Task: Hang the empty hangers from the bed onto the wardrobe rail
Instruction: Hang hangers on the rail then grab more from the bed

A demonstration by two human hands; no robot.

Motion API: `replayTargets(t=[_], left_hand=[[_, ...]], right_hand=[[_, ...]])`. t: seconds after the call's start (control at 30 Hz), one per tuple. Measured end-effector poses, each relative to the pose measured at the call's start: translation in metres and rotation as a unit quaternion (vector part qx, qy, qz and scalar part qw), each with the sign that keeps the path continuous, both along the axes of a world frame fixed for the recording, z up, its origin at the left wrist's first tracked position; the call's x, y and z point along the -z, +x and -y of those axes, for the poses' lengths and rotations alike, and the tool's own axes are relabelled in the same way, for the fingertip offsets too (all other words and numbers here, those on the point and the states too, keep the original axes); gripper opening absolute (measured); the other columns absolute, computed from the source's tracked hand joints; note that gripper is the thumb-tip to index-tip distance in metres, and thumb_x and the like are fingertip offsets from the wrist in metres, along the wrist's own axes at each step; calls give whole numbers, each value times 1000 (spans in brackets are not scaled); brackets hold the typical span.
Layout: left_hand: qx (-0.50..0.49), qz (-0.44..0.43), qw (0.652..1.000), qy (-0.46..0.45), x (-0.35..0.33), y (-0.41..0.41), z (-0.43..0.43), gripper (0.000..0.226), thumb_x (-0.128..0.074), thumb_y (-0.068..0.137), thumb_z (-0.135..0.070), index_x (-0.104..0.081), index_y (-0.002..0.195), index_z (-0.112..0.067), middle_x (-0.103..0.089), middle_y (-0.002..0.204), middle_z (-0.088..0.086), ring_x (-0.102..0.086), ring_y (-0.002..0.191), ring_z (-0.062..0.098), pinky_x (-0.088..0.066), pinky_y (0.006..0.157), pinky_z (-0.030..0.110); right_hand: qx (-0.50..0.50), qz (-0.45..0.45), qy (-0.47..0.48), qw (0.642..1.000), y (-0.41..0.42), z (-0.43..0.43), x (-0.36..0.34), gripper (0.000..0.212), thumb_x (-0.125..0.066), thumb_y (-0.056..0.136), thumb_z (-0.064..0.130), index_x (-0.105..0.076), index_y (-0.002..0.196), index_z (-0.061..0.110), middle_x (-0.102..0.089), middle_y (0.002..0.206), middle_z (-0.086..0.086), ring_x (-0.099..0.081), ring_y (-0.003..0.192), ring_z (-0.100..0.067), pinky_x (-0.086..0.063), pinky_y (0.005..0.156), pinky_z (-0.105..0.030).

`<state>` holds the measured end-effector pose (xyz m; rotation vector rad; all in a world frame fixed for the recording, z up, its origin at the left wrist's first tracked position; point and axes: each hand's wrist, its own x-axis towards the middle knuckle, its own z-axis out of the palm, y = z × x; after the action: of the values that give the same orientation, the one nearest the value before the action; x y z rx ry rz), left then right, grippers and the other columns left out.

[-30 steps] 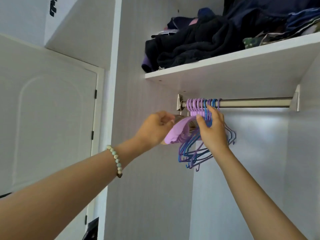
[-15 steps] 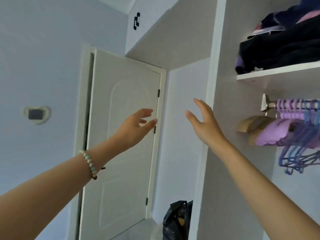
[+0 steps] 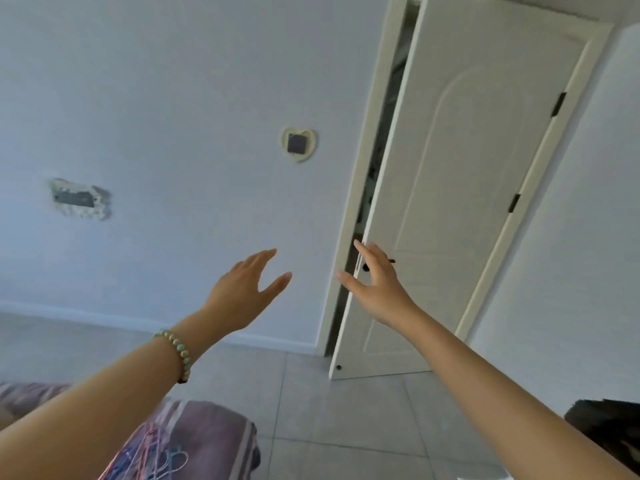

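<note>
A single wide-angle camera rides on the person's head, tilted and looking forward and slightly down across the tiled floor (image 3: 346, 410) at a pale wall (image 3: 173, 98) and a white door (image 3: 467, 185) farther off, with the bed (image 3: 214, 434) corner close below at the lower left.

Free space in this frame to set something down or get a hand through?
Bare tiled floor between the bed, the door and the dark object. The bed's cover is bare at its corner. Crowded: hangers lie tangled on the bed beside the left forearm. Left hand and right hand hold nothing.
</note>
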<state>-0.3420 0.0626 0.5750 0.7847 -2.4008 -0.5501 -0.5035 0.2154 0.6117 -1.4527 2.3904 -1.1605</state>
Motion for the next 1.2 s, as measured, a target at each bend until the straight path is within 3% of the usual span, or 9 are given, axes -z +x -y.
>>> replayTargets(t=[0.2, 0.53, 0.73, 0.9, 1.03, 1.2], left_hand=[[-86, 148, 983, 71, 156, 95, 84, 79, -29, 85, -68, -17, 149, -25, -24, 155, -1, -28, 140, 22, -26, 113, 40], [-180, 262, 925, 210, 375, 216, 122, 71, -35, 90, -61, -22, 147, -20, -33, 151, 2, -35, 135, 25, -36, 103, 40], [-227, 288, 883, 294, 477, 264, 119, 73, -34, 90, -62, -23, 147, -19, -34, 150, 4, -38, 132, 29, -40, 100, 44], [-251, 291, 851, 357, 538, 282, 114, 75, -33, 90, -63, -21, 148, -17, -33, 150, 5, -39, 131, 29, -42, 100, 44], [-248, 284, 841, 389, 573, 281, 110, 74, -35, 91, -61, -21, 148, -17, -33, 150, 6, -39, 132, 30, -39, 103, 43], [-236, 251, 837, 425, 607, 274, 101, 70, -36, 91, -60, -25, 147, -19, -34, 150, 5, -37, 133, 26, -37, 106, 42]], right_hand=[[-51, 57, 128, 989, 57, 103, 151, 75, -52, 90, 50, -12, 150, 31, 4, 159, 11, 2, 146, -9, -9, 117, -33], [-106, 131, 265, 949, 155, 176, 378, 77, -58, 88, 45, -17, 149, 26, -2, 159, 3, -2, 147, -15, -11, 119, -37], [-143, 158, 334, 918, 196, 184, 483, 76, -57, 88, 45, -18, 150, 25, -4, 159, 5, -8, 146, -12, -13, 117, -33], [-129, 206, 363, 900, 215, 185, 550, 73, -60, 88, 42, -23, 148, 23, -20, 157, 1, -23, 143, -17, -22, 116, -33], [-94, 261, 385, 880, 225, 183, 596, 71, -61, 87, 41, -26, 147, 25, -26, 154, -1, -32, 138, -20, -31, 112, -38], [-49, 346, 388, 853, 235, 180, 638, 66, -60, 90, 32, -28, 146, 19, -32, 151, -4, -38, 135, -21, -31, 107, -31]])
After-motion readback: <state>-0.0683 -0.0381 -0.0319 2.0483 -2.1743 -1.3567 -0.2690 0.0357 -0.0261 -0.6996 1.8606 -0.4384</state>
